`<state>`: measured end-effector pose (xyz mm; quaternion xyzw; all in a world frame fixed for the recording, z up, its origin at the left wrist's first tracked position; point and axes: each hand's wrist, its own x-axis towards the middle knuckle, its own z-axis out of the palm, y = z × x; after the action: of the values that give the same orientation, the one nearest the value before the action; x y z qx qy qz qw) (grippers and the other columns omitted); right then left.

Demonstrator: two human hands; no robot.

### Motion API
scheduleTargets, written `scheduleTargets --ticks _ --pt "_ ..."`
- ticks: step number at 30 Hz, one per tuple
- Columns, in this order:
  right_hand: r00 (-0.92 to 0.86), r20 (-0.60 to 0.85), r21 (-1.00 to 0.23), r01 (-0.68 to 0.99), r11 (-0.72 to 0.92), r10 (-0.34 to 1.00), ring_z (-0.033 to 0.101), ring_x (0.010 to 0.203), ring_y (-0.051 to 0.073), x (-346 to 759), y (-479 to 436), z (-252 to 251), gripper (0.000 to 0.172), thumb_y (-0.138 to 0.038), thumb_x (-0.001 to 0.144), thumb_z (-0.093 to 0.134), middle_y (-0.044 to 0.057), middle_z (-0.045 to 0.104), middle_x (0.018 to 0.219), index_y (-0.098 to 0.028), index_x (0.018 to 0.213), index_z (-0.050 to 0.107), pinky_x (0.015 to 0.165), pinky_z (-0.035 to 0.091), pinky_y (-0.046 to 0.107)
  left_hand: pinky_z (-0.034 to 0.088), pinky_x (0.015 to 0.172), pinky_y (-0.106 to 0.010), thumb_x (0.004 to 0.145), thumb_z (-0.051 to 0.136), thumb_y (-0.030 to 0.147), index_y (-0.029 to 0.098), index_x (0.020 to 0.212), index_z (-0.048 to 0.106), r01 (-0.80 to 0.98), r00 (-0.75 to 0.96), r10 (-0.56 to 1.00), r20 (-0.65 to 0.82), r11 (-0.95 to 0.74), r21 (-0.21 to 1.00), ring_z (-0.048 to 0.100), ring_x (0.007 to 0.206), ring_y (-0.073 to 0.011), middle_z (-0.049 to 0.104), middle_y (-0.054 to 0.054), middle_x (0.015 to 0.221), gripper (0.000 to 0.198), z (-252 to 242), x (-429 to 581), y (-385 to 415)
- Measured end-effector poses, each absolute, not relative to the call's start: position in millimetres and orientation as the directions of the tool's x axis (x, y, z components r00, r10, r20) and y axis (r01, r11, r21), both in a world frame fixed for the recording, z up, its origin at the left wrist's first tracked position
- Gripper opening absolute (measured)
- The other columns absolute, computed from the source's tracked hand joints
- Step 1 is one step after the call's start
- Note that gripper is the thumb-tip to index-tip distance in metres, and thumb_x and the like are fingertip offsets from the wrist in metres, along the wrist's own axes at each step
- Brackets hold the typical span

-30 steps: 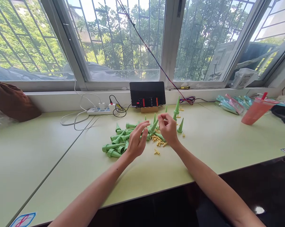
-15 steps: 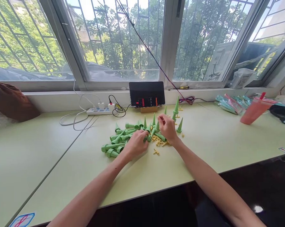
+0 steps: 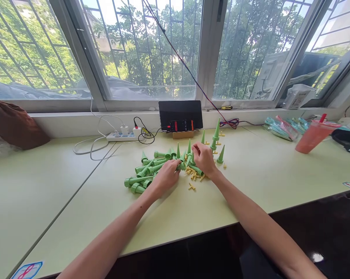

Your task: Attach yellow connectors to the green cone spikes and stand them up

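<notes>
Fingers of the left hand (image 3: 167, 174) are bending around a cone (image 3: 181, 166), while those of the right hand (image 3: 203, 158) are pressing together at the tips; whether they are pinching anything, I cannot tell. With the yellow tees (image 3: 193, 173) as the dial's centre, a brown pouch (image 3: 18, 126) is lying between nine and ten, and a power strip (image 3: 123, 136) is sitting at ten. The green pile (image 3: 139, 180) is spreading over the table (image 3: 151, 228) at nine, most cones lying on their sides, the left hand gripping its own just beside the tees. A tablet (image 3: 181, 110) is leaning between eleven and twelve, behind a phone (image 3: 181, 125). One stray tee (image 3: 192, 186) is lying at six. At one, the right hand is partly covering some cones, with a tall cone (image 3: 217, 133) standing just beyond. A short cone (image 3: 220, 154) is standing at two. Bags (image 3: 279, 128) are lying farther off at two, and a red cup (image 3: 314, 136) is standing between two and three.
</notes>
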<state>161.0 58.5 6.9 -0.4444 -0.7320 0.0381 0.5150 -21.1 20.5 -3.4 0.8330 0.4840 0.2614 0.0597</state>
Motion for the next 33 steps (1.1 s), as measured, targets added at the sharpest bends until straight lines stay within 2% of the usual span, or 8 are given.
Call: scheduleTargets --ticks 5,10,13,18,21,25,29,33 --pt "-0.077 0.718 -0.508 0.620 0.597 0.691 0.041 0.059 0.013 161 59 6 0.023 -0.024 0.094 0.038 0.000 0.049 0.065 -0.019 0.074 0.048 0.059 0.032 0.025 0.045 0.073 -0.030 0.085 0.050 0.017 0.019 0.118 0.055 0.719 0.272 0.811 0.518 -0.529 0.451 0.061 0.077 -0.0193 0.067 -0.006 0.087 0.033 2 -19 20" --pt "-0.079 0.687 -0.523 0.637 0.567 0.723 0.043 0.059 0.014 163 63 3 0.023 -0.025 0.094 0.038 0.000 0.051 0.065 -0.019 0.075 0.049 0.059 0.033 0.025 0.040 0.060 -0.024 0.087 0.052 0.024 0.022 0.131 0.046 0.645 0.157 0.804 0.573 -0.523 0.558 0.052 0.056 -0.0122 0.058 0.003 0.066 0.044 11 -16 13" --pt "-0.058 0.662 -0.548 0.643 0.535 0.748 0.046 0.058 0.014 163 63 2 0.020 -0.026 0.094 0.040 0.000 0.054 0.066 -0.019 0.079 0.051 0.059 0.034 0.025 0.039 0.053 -0.021 0.085 0.054 0.030 0.023 0.133 0.045 0.537 0.096 0.855 0.509 -0.475 0.697 0.049 0.048 -0.0094 0.054 0.006 0.061 0.049 16 -15 10" --pt "0.036 0.706 -0.572 0.618 0.540 0.707 0.050 0.058 0.014 157 56 6 0.018 -0.030 0.092 0.045 -0.001 0.054 0.066 -0.018 0.102 0.053 0.058 0.036 0.024 0.040 0.043 -0.021 0.081 0.057 0.036 0.021 0.128 0.054 0.314 0.062 0.938 0.341 -0.343 0.885 0.045 0.038 -0.0073 0.063 0.003 0.064 0.050 21 -16 11" --pt "0.060 0.749 -0.553 0.604 0.574 0.659 0.047 0.055 0.013 151 48 9 0.018 -0.031 0.094 0.043 -0.002 0.052 0.065 -0.018 0.100 0.054 0.058 0.036 0.024 0.039 0.040 -0.022 0.079 0.058 0.035 0.017 0.125 0.059 0.182 0.067 0.969 0.237 -0.245 0.952 0.043 0.037 -0.0074 0.065 0.000 0.064 0.049 23 -17 12" --pt "-0.105 0.718 -0.500 0.610 0.615 0.688 0.047 0.056 0.012 146 43 8 0.018 -0.028 0.093 0.043 -0.001 0.054 0.064 -0.018 0.086 0.056 0.058 0.035 0.023 0.037 0.040 -0.022 0.076 0.061 0.032 0.013 0.116 0.065 0.005 0.067 0.990 0.125 -0.126 0.992 0.043 0.038 -0.0071 0.063 -0.001 0.059 0.045 26 -17 12" --pt "-0.318 0.546 -0.442 0.676 0.589 0.775 0.050 0.063 0.013 144 44 2 0.016 -0.022 0.088 0.048 0.001 0.059 0.069 -0.018 0.076 0.057 0.061 0.034 0.023 0.037 0.041 -0.022 0.071 0.066 0.030 0.011 0.110 0.067 -0.140 0.095 0.995 0.042 -0.028 0.990 0.048 0.042 -0.0085 0.063 -0.003 0.060 0.043 30 -18 11" --pt "-0.379 0.430 -0.378 0.749 0.544 0.819 0.052 0.070 0.015 144 44 -1 0.010 -0.018 0.083 0.052 0.004 0.061 0.076 -0.018 0.076 0.058 0.061 0.033 0.024 0.044 0.049 -0.022 0.073 0.063 0.026 0.013 0.109 0.064 -0.277 0.181 0.984 -0.010 0.061 0.959 0.058 0.052 -0.0113 0.065 -0.005 0.065 0.038 31 -20 13"
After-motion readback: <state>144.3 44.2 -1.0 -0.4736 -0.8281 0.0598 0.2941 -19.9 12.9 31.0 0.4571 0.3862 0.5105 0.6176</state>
